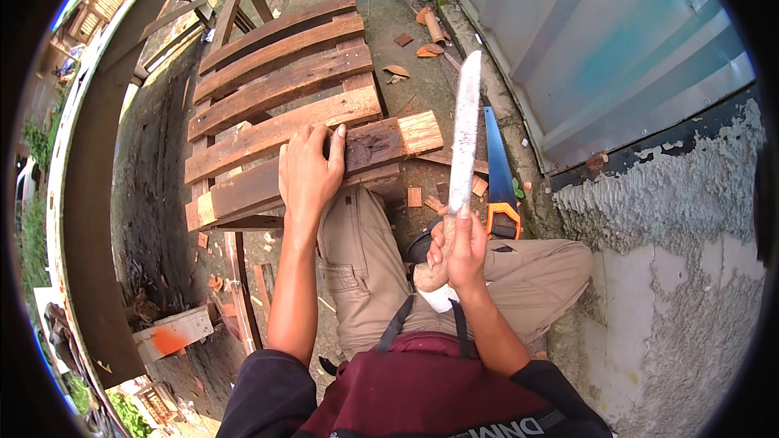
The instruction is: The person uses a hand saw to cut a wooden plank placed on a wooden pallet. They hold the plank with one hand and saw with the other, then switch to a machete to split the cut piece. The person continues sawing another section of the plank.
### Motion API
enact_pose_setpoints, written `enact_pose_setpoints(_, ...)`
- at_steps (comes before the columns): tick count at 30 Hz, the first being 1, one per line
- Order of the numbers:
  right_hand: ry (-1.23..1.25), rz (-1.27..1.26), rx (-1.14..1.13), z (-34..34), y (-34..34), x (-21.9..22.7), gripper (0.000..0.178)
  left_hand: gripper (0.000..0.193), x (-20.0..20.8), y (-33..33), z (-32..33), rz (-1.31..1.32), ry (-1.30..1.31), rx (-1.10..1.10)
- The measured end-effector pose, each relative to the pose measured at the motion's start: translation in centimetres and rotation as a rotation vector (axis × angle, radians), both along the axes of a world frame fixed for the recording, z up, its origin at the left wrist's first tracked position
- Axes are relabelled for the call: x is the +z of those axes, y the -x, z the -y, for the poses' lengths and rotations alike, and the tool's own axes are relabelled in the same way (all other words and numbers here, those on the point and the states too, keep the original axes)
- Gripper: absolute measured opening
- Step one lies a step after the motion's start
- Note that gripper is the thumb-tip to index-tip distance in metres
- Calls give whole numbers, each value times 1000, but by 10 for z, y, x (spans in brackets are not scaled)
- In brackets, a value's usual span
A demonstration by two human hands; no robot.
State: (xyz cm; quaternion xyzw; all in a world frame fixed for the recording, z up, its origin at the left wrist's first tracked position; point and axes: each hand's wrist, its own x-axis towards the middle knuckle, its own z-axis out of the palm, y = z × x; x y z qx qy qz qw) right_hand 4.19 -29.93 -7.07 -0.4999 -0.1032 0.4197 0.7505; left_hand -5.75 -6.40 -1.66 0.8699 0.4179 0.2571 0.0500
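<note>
Rests loosely spread left hand (312, 169) on plank (373, 148) of slatted rack (280, 118) and holds knife (465, 130) in right hand (461, 251) closed round its handle (431, 277), with saw (499, 161) lying to the right.

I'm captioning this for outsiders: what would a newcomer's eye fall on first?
The pale machete stands out, blade up in the right hand, right of centre. The left hand rests on a dark plank with pale ends, at the near edge of a slatted wooden frame. An orange-handled blue handsaw lies to the machete's right.
</note>
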Motion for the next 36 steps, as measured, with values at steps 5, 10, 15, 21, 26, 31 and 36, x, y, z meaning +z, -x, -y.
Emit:
enact_pose_setpoints(5,128,206,293,10,4,1,43,36,-1,1,1,4,9,6)
enact_pose_setpoints(10,70,83,48,4,-1,-4,42,37,0,-1,0,-32,25,3)
enact_pose_setpoints(15,52,36,41,4,4,-2,43,37,1,0,0,-13,38,15)
enact_pose_setpoints(21,31,21,34,12,-9,-2,44,36,4,1,1,-40,70,18)
enact_pose_setpoints(26,70,85,151,12,-1,-6,45,37,1,-1,0,-17,50,14)
enact_pose_setpoints(31,6,8,-33,9,-2,4,43,37,2,-1,1,-44,31,12)
enact_pose_setpoints(36,-5,-26,5,10,-1,3,40,36,1,0,1,0,34,9)
